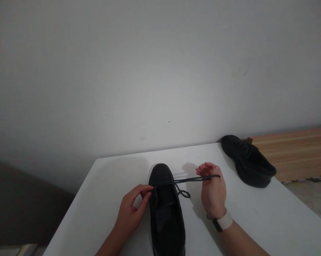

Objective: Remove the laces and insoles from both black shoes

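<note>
A black lace-up shoe (169,227) stands on the white table in front of me, toe pointing away and its opening toward me. At the left edge of its throat, my left hand (135,202) pinches with thumb and forefinger. What lies between those fingertips, flap or lace, is too small to tell. From the front of the shoe a doubled black shoelace (189,180) stretches nearly straight to the right, passing across my right hand (212,188), whose fingers are curled. Another piece of lace forms a small loop (185,194) beside the shoe's right edge.
A second black shoe (247,161), with laces in it, rests near the right edge of the white table (109,181). A wood-grain board (301,153) is beyond that edge. Behind the table rises a pale wall (150,71).
</note>
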Tool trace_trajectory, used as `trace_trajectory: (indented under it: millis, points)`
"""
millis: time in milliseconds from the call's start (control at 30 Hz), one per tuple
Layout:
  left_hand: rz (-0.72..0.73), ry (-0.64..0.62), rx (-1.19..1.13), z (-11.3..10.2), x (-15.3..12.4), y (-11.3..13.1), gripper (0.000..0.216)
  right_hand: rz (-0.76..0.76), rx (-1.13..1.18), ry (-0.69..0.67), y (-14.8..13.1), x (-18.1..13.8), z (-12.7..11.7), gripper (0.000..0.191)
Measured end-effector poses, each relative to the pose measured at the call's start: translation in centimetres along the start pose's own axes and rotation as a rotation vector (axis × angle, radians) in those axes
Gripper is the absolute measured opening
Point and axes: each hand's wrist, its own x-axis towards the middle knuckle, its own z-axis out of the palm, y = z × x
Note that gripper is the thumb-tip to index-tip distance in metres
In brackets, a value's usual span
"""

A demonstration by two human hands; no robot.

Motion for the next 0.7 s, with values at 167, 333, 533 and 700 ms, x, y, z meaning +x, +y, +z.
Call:
trace_trajectory:
  millis: [167,333,533,700]
  points:
    - [-0.071,0.044,0.002,0.7,0.2,-0.4,0.018,-0.170,-0.048,0.083,-1.1,0.2,-0.2,0.024]
    - [-0.095,0.051,-0.036,1.1,0.2,-0.7,0.018,-0.433,-0.340,0.087,-1.6,0.8,-0.8,0.023]
    - [-0.116,0.070,-0.068,1.2,0.2,-0.6,0.014,-0.373,-0.688,-0.305,0.3,0.5,-1.5,0.033]
    - [-0.147,0.068,-0.049,1.1,0.3,0.1,0.013,-0.338,-0.799,-0.566,1.0,-0.3,-1.8,0.057]
